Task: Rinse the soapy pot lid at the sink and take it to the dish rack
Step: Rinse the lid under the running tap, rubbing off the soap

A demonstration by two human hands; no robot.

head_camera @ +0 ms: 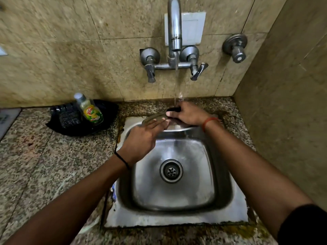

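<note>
A glass pot lid (153, 119) with a black knob (173, 109) is held nearly level over the back of the steel sink (177, 216), under the running stream from the tap (174, 32). My right hand (189, 114) grips the lid at its knob, thumb on top. Fingers straight, my left hand (143, 137) lies flat on the lid's near left surface. Much of the lid is hidden by both hands and blurred.
A black tray (106, 110) on the granite counter left of the sink holds a scrubber (68, 118) and a dish soap bottle (90, 110). Tap levers (199, 71) stick out from the tiled wall. A side wall stands close on the right.
</note>
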